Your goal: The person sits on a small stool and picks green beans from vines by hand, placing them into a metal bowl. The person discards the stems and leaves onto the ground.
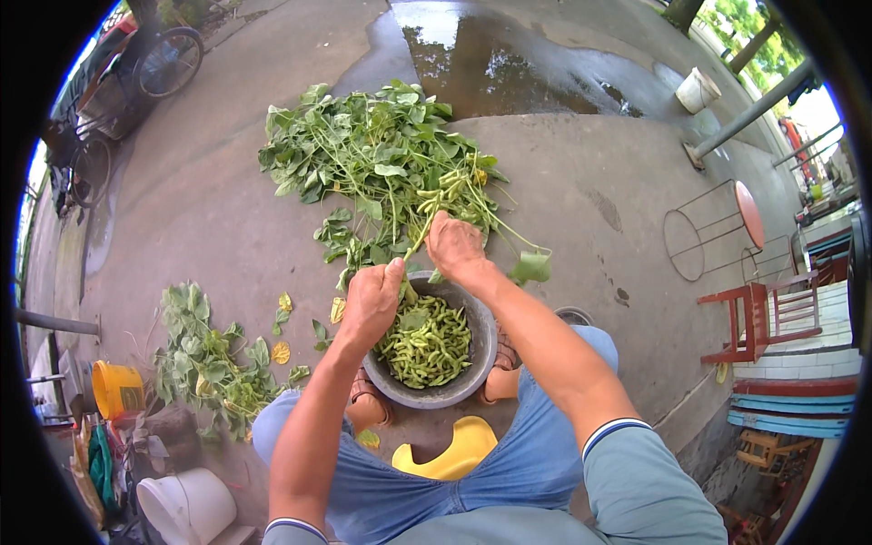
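Observation:
My left hand [372,302] is closed round the lower end of a green soybean stalk [416,245], over the left rim of a dark grey basin [488,350]. Farther up the same stalk, my right hand [454,245] grips it just below a cluster of plump pods [448,193]. Loose green pods [427,350] partly fill the basin, which stands on the ground between my feet. Beyond my hands lies a large heap of leafy soybean plants [354,150]. The stalk's far end merges with that heap, so I cannot tell where it stops.
A smaller pile of leafy stalks [204,359] lies at left, near a yellow bucket [118,389] and a white bucket [186,507]. To the right stand a round-topped stool [748,214] and a red wooden chair [747,322]. A puddle [495,68] spreads across the far concrete.

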Demonstrator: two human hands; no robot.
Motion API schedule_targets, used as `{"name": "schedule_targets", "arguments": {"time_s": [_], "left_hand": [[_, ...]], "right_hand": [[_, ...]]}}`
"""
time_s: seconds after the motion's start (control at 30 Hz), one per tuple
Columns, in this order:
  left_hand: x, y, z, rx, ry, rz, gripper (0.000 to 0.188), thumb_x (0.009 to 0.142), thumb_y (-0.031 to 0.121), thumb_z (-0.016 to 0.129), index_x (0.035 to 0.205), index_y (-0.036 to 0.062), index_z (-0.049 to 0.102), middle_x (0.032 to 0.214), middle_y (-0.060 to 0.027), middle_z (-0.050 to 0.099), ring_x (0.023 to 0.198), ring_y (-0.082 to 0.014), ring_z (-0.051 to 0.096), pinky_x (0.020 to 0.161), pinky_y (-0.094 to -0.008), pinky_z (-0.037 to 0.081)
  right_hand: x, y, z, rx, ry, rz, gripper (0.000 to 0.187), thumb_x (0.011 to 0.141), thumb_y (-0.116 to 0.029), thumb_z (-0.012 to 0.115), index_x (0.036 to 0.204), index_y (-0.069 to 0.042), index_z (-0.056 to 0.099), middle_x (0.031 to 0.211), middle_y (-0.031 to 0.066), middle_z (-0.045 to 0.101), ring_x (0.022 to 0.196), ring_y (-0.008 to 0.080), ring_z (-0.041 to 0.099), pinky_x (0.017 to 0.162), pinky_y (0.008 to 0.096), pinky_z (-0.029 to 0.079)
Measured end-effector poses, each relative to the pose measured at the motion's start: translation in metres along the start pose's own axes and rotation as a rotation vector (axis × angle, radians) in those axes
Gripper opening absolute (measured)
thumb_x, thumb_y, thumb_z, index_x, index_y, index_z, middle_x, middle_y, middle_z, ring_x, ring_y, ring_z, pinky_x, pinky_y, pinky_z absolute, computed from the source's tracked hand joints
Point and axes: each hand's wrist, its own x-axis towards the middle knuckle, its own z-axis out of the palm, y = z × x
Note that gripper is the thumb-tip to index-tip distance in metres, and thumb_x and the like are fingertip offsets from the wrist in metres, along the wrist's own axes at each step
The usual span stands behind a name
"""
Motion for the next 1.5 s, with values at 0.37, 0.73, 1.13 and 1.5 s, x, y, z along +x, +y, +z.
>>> {"name": "schedule_targets", "arguments": {"time_s": [0.37, 0.73, 1.13, 1.5], "left_hand": [[-0.012, 0.032, -0.049, -0.542, -0.079, -0.078, 0.046, 0.104, 0.038, 0.055, 0.073, 0.0057, 0.063, 0.064, -0.0029, 0.063, 0.050, -0.0051, 0.040, 0.047, -0.0230, 0.030], [-0.012, 0.038, -0.035, -0.599, 0.025, -0.028, 0.048, 0.107, 0.042, 0.050, 0.076, 0.0065, 0.060, 0.057, 0.0041, 0.045, 0.050, -0.0054, 0.039, 0.047, -0.0235, 0.028], [-0.014, 0.027, -0.026, -0.455, 0.001, -0.068, 0.046, 0.107, 0.037, 0.052, 0.078, 0.0048, 0.065, 0.059, 0.0050, 0.048, 0.052, -0.0041, 0.040, 0.047, -0.0239, 0.030], [-0.016, 0.023, -0.057, -0.421, 0.090, -0.112, 0.048, 0.106, 0.037, 0.055, 0.067, 0.0089, 0.051, 0.058, 0.0066, 0.044, 0.054, -0.0036, 0.036, 0.046, -0.0260, 0.026]], "right_hand": [[0.014, 0.145, 0.000, -0.048, -0.033, 0.520, 0.034, 0.090, -0.026, 0.053, 0.095, -0.003, 0.077, 0.092, 0.0244, 0.073, 0.089, 0.0364, 0.072, 0.078, 0.0465, 0.059], [-0.036, -0.062, -0.098, 1.068, -0.368, -0.107, 0.042, 0.100, -0.038, 0.061, 0.085, -0.001, 0.070, 0.073, 0.0045, 0.065, 0.067, 0.0102, 0.057, 0.064, 0.0311, 0.049], [-0.036, -0.054, -0.084, 0.311, -0.122, -0.549, 0.021, 0.097, -0.023, 0.060, 0.092, -0.002, 0.057, 0.083, 0.0169, 0.067, 0.077, 0.0352, 0.068, 0.069, 0.0440, 0.054], [-0.008, 0.068, -0.002, -0.212, -0.177, -0.029, 0.023, 0.087, -0.017, 0.057, 0.076, -0.003, 0.071, 0.082, 0.0183, 0.073, 0.076, 0.0336, 0.073, 0.062, 0.0480, 0.058]]}}
